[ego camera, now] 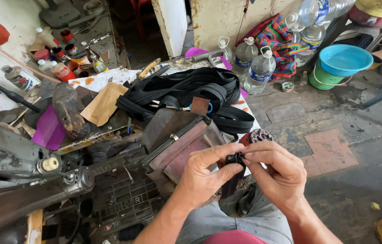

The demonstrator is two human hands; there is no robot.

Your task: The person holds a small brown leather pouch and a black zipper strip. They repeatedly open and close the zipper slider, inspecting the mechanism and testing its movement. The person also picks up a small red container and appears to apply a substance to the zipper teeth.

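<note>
Both hands, the left hand (202,174) and the right hand (277,171), pinch one small black strap piece (235,159) between their fingertips. A brown leather bag (177,144) lies just behind, on the counter (105,79).

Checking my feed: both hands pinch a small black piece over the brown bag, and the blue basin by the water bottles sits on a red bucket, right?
Not quite. The head view shows the blue basin sitting on a green bucket, not red. The rest holds: left hand and right hand pinch the small black piece over the brown bag.
</note>
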